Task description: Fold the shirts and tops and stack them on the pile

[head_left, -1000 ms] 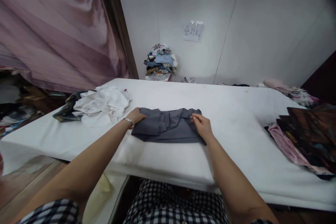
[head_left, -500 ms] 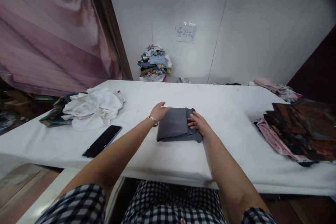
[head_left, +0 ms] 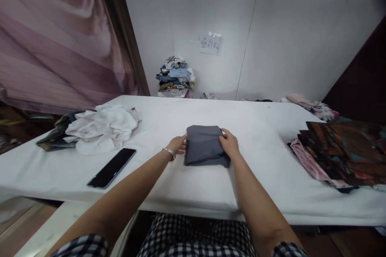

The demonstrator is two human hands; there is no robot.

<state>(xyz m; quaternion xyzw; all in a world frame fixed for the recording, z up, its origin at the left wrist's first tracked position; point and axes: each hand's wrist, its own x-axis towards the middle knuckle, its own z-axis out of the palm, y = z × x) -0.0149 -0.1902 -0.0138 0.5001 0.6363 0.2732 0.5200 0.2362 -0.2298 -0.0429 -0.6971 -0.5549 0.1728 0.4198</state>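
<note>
the cloth (head_left: 205,144), gray and folded into a compact near-square, lies flat on the table (head_left: 262,184), set back from the front edge and about midway between the left and right ends. along its front side the layers do not line up: a slanting fold runs toward the near right corner, which sticks out a little. that seems the weak spot; if the cloth were lifted by its upper layers only, the lower ones could sag there and the folds open.

the hands are apart, one at each side of it. the right hand (head_left: 229,143) has closed on the right side, thumb on top. the left hand (head_left: 177,144) meets the left side with its fingertips; whether they pinch or merely touch, i cannot tell. if that hold is slight, a stronger pull from the right could skew the bundle or slide its layers out of square.

toward the front left corner of the table, the phone (head_left: 112,168) lies just beside the left forearm; a wide sweep of that elbow might push it toward the front edge. behind the phone, the white heap (head_left: 104,126) sits loose by the left edge, and a sleeve could catch it. near the right end, the stack (head_left: 343,148) has uneven, jutting edges, so a knock might spread it.
</note>
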